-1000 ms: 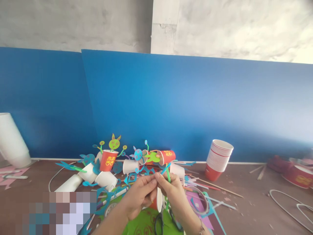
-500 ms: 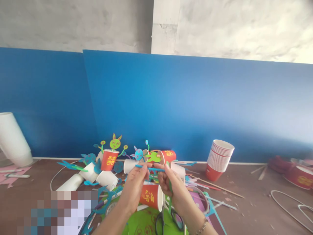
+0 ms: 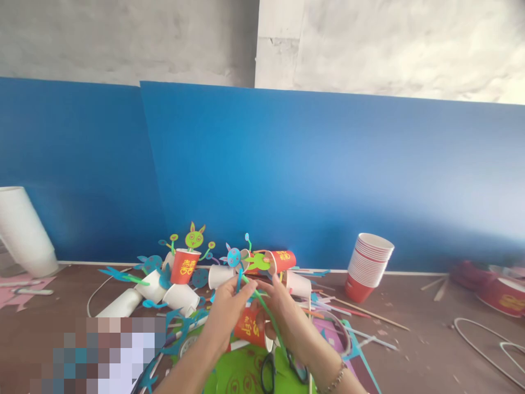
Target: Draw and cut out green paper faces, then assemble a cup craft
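Note:
A short blue straw (image 3: 239, 280) stands nearly upright, pinched in my left hand (image 3: 223, 312). Across the gap between the hands slants a green straw (image 3: 267, 309); its upper end is close to my left thumb. My right hand (image 3: 292, 314) has its fingers curled around this green straw, though the exact grip is partly hidden. Below both hands a red paper cup (image 3: 246, 324) with yellow characters lies on its side. Under it is green paper (image 3: 238, 377) with drawn faces, and scissors (image 3: 268, 372) with dark handles rest on top.
A red cup with a green rabbit figure (image 3: 193, 239) stands behind left, among tipped white cups (image 3: 180, 298). A cup stack (image 3: 369, 265) leans at right, another white stack (image 3: 24, 235) far left. Straws and sticks (image 3: 369, 314) lie right. A blue panel (image 3: 287, 175) closes the back.
The blue straw has turned from lying level between both hands to upright in my left hand. The green straw in my right hand has swung up toward the left hand.

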The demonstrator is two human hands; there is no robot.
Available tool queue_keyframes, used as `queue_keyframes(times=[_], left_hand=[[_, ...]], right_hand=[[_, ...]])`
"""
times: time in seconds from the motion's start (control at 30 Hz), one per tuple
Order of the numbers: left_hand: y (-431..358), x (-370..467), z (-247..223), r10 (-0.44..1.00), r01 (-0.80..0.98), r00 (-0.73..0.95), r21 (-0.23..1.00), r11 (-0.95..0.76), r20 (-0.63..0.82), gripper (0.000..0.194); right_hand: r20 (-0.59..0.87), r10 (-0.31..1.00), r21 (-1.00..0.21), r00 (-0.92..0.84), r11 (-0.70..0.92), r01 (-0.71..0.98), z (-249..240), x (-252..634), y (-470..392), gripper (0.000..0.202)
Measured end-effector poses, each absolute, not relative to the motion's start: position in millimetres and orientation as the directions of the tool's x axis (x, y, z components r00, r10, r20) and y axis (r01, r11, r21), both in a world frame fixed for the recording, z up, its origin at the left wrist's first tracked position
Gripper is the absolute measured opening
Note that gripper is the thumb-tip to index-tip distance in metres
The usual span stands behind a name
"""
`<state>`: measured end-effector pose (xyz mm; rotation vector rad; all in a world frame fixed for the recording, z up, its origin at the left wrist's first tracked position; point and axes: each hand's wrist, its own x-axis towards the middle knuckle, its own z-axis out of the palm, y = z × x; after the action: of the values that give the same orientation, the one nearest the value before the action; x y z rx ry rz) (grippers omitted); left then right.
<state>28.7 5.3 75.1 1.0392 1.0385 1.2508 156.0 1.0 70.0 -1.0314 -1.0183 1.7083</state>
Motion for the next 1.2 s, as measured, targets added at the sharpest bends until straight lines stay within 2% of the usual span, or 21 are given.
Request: queue_keyframes(times=[0.13,0.17,0.27,0.37,0.47,0.6,0.8,1.2], left_hand=[[9,21,80,0.997,-0.286,-0.078,0.958,-0.021,-0.002,0.036],[9,20,80,0.996,-0.299,-0.084,0.954,-0.022,-0.003,0.036],[8,23,79,0.999,-0.284,-0.014,0.958,0.034,-0.04,0.039],[5,26,79,0.996,-0.27,0.066,0.959,0.082,-0.066,0.04],[4,27,80,0.997,-0.311,0.012,0.947,0.076,-0.076,0.037],[5,26,81,0.997,-0.332,-0.027,0.941,0.065,-0.079,0.036],[4,29,78,0.999,-0.4,0.034,0.916,0.045,-0.034,0.032],[2,38,61,0.999,-0.562,0.054,0.826,0.036,-0.007,0.035]], right_hand=[[-0.052,0.967,-0.998,-0.251,-0.038,0.058,71,165,0,0.028],[-0.025,0.97,-0.992,-0.242,0.005,0.124,71,166,-1,0.027],[0.017,0.973,-0.963,-0.23,0.078,0.256,71,166,-1,0.041],[0.044,0.97,-0.946,-0.238,0.117,0.302,68,165,-2,0.039],[0.074,0.975,-0.943,-0.209,0.137,0.304,66,167,-2,0.023],[0.139,0.971,-0.916,-0.194,0.201,0.348,72,170,-3,0.024],[0.198,0.953,-0.932,-0.231,0.256,0.256,74,166,-4,0.033],[0.197,0.96,-0.98,-0.2,0.188,-0.063,70,150,-10,0.038]])
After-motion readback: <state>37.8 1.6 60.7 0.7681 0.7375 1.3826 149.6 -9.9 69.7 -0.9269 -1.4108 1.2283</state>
